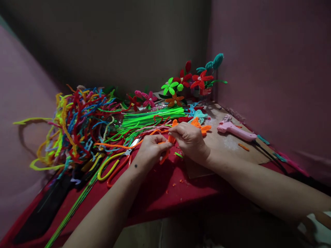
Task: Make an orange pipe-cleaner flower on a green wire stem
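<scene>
Both hands meet over the front middle of the table around an orange pipe cleaner (119, 146), bent into loops between them. My left hand (152, 151) is closed on it, thumb and fingers pinched together, with a long tail trailing off to the left. My right hand (190, 139) pinches the looped part from above, its fingertips close to the left thumb. Part of the loop is hidden behind the fingers. Just beyond the right hand lie finished-looking orange petals (203, 127). Scissors (121, 162) with yellow and red handles rest left of my left wrist.
A tangled heap of coloured pipe cleaners (77, 120) fills the left side. Green pipe cleaners (155, 116) lie bundled at the middle. Pipe-cleaner flowers (169, 86) stand along the back. A pink glue gun (236, 131) with a black cord rests on cardboard (222, 151) at right.
</scene>
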Tool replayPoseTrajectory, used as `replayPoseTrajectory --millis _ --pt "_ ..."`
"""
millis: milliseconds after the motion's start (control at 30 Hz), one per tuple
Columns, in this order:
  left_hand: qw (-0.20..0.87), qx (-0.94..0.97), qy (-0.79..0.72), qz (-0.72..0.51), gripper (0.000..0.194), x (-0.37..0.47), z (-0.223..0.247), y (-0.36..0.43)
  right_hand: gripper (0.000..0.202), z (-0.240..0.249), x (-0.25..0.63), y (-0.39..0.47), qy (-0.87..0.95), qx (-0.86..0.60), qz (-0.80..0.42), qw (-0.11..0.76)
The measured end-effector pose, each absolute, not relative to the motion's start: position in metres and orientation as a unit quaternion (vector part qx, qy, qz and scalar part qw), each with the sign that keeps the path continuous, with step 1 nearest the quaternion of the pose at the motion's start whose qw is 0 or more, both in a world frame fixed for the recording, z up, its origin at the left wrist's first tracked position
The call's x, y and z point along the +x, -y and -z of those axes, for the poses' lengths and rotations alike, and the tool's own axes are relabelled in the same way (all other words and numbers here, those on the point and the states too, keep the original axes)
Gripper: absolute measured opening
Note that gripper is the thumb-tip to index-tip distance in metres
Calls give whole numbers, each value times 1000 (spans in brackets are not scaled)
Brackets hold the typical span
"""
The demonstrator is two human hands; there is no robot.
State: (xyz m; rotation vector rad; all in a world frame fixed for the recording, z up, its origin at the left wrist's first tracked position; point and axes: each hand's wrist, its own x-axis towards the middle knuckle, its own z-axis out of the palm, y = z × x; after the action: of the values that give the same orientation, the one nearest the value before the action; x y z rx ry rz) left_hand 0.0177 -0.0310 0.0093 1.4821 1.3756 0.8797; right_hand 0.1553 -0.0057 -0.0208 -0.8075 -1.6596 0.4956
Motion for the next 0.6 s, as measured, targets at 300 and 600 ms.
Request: replayPoseTrajectory --millis 300,600 --pt "479 580 -523 -401 23 10 -8 32 21 18 156 4 579 -282 -572 507" --pt "474 595 -536 -366 21 11 -7 33 26 20 155 0 536 -317 -567 539"
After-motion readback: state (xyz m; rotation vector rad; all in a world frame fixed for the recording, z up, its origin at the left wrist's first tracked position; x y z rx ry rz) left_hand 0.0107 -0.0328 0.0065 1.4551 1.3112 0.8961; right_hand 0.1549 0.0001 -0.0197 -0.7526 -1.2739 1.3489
